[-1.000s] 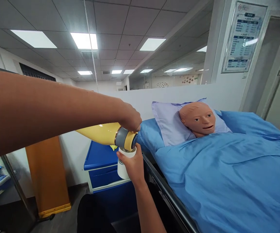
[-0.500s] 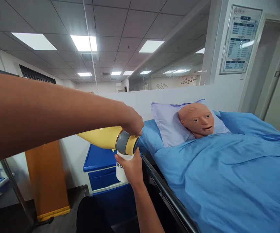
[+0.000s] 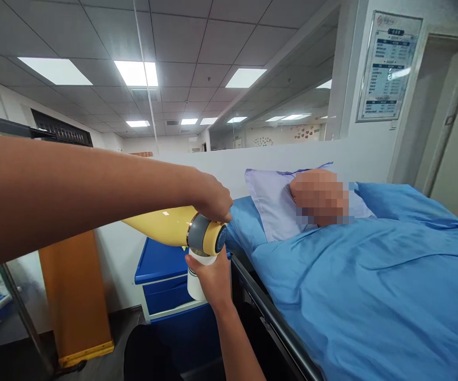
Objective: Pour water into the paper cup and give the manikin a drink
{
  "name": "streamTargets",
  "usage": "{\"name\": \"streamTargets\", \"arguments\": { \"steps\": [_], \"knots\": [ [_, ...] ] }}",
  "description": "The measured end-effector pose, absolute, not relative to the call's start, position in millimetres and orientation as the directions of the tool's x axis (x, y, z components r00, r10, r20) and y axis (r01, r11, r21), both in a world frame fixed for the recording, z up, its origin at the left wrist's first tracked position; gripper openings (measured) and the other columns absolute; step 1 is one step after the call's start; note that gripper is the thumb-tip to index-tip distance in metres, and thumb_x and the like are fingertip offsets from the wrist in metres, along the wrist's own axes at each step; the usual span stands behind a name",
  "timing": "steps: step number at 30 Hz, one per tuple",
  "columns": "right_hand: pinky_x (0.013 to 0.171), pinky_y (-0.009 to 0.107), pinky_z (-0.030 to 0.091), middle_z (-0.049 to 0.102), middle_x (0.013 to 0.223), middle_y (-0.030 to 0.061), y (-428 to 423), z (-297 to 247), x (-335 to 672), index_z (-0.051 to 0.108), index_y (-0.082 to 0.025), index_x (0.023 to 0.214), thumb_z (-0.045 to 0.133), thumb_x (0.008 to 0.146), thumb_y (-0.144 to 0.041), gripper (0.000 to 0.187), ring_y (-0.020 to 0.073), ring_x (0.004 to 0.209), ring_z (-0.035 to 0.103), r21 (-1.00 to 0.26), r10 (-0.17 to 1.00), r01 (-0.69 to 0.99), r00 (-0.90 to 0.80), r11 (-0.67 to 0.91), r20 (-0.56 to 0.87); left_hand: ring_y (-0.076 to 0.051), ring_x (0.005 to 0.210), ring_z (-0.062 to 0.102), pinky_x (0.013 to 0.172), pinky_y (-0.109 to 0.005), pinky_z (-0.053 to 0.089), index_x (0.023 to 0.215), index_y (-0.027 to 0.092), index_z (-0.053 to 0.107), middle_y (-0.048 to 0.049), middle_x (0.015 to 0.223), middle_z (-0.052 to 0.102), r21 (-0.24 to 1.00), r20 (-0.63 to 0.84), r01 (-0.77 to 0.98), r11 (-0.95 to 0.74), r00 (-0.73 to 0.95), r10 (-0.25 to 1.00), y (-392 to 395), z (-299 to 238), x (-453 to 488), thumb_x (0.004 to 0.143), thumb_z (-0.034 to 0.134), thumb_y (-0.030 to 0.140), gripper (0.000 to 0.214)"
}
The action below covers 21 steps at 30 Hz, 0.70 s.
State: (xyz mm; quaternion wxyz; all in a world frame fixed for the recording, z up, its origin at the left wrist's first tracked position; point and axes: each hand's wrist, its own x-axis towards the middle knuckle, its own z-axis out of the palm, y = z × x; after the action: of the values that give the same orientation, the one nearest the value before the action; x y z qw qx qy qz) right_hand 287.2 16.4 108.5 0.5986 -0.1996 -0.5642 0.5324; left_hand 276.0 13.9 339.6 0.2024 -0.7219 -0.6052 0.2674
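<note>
While my right hand (image 3: 213, 280) wraps the white cup (image 3: 195, 287), my left hand (image 3: 213, 198) curls around the tilted yellow flask (image 3: 161, 226), most fingers hidden from my camera. The flask's neck (image 3: 199, 233) sits just over the cup, before the blue cabinet (image 3: 157, 262); rightward lies a blue quilt (image 3: 351, 286).

The flask (image 3: 165, 228) is yellow, the cup (image 3: 194, 286) white.

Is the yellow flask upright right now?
No, the yellow flask is tipped nearly level, its neck end over the white cup in the right hand.
</note>
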Motion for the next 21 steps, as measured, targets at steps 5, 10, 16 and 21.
{"name": "streamTargets", "arguments": {
  "steps": [5, 10, 16, 21],
  "knots": [
    [0.074, 0.033, 0.054, 0.074, 0.093, 0.002, 19, 99, 282, 0.058, -0.022, 0.113, 0.081, 0.064, -0.032, 0.055, 0.023, 0.082, 0.069, -0.871, 0.879, -0.363, -0.217, 0.331, 0.424, -0.026, 0.076, 0.061, 0.073, -0.038, 0.042, 0.069, 0.019, 0.069, -0.0127, 0.08, 0.069, -0.512, -0.058, 0.851, -0.114, 0.098, 0.994, 24, 357, 244, 0.083, 0.049, 0.055, 0.044],
    [0.067, 0.031, 0.05, 0.071, 0.083, -0.0015, 34, 79, 274, 0.059, -0.024, 0.11, 0.081, 0.061, -0.031, 0.054, 0.0216, 0.073, 0.066, -0.93, 0.931, -0.23, -0.164, 0.286, 0.327, -0.016, 0.051, 0.041, 0.054, -0.032, 0.033, 0.054, 0.021, 0.045, -0.0054, 0.057, 0.05, 0.032, 0.093, 0.999, 0.023, -0.026, 0.995, 45, 375, 167, 0.084, 0.047, 0.054, 0.045],
    [0.072, 0.032, 0.05, 0.071, 0.086, -0.0015, 70, 47, 273, 0.059, -0.024, 0.108, 0.079, 0.063, -0.031, 0.049, 0.0227, 0.08, 0.066, -0.958, 0.96, -0.183, -0.133, 0.22, 0.246, -0.01, 0.045, 0.017, 0.043, -0.026, 0.018, 0.063, 0.023, 0.033, 0.0051, 0.051, 0.023, 0.586, -0.09, 0.757, 0.288, -0.292, 0.952, 69, 340, 63, 0.079, 0.044, 0.081, 0.061],
    [0.075, 0.034, 0.05, 0.07, 0.089, -0.0008, 98, 20, 267, 0.057, -0.024, 0.111, 0.077, 0.065, -0.032, 0.05, 0.023, 0.08, 0.066, -0.978, 0.974, -0.137, -0.142, 0.159, 0.178, -0.011, 0.048, 0.014, 0.044, -0.025, 0.016, 0.069, 0.023, 0.038, 0.0063, 0.053, 0.019, 0.686, -0.121, 0.64, 0.345, -0.367, 0.922, 94, 304, -4, 0.078, 0.038, 0.087, 0.064]
  ]
}}
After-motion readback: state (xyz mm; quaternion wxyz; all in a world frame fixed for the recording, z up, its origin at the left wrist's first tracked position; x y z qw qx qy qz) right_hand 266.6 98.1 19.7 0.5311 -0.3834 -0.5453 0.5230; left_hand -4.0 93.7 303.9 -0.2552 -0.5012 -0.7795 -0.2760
